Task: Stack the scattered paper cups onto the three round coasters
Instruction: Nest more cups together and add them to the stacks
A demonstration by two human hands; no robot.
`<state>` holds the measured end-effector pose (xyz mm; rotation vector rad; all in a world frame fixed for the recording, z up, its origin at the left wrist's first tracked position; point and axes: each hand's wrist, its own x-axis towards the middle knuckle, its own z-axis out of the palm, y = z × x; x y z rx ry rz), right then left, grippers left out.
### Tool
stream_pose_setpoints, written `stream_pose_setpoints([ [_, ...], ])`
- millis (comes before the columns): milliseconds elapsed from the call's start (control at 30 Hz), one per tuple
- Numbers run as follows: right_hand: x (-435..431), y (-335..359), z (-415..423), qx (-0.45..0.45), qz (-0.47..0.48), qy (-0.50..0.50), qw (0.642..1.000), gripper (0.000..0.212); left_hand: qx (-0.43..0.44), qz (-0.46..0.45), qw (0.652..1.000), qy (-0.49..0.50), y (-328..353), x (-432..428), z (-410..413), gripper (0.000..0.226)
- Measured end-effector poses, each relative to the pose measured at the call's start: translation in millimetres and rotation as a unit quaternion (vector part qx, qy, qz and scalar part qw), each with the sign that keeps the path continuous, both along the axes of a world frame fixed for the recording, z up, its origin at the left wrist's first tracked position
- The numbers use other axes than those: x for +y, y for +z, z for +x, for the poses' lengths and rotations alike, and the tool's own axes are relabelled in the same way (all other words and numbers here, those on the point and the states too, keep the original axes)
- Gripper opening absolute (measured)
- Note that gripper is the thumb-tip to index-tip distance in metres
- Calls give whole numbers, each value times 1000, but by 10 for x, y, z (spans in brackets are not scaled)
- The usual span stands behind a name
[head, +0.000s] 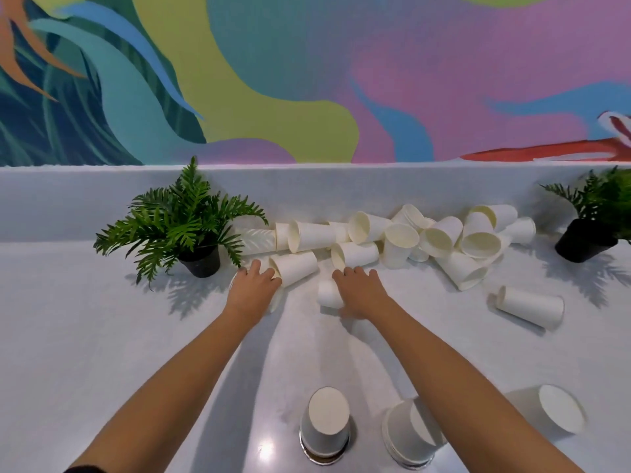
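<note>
Right hand (358, 292) clamps a lying cup (328, 294) beside the pile (403, 238). Left hand (254, 285) covers another cup (297, 268), grip unclear. Tugging either could send neighbours rolling across the worktop (136, 336).

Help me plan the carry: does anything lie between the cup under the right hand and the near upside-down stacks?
Nothing visible does: the countertop from the cup under the right hand down to the left stack shows only shadow; the lone cup lies farther right.
</note>
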<state>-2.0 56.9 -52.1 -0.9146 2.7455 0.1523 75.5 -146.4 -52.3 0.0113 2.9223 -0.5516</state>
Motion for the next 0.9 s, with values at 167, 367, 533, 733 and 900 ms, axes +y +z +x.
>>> stream_pose_setpoints([
  [167,131,178,-27,-11,-45,-37,998,71,-12,90,995,34,55,121,106,66],
  [367,394,415,34,-37,-139,-117,983,81,29,343,933,106,237,333,328,71],
  [533,626,576,188,-55,-220,-156,961,87,85,540,825,145,473,635,499,62],
  [733,892,673,370,-83,-300,-193,931,85,106,635,753,132,726,1132,649,59],
  [900,1125,691,473,-94,-379,-218,894,77,88,679,725,73,937,1596,875,59],
])
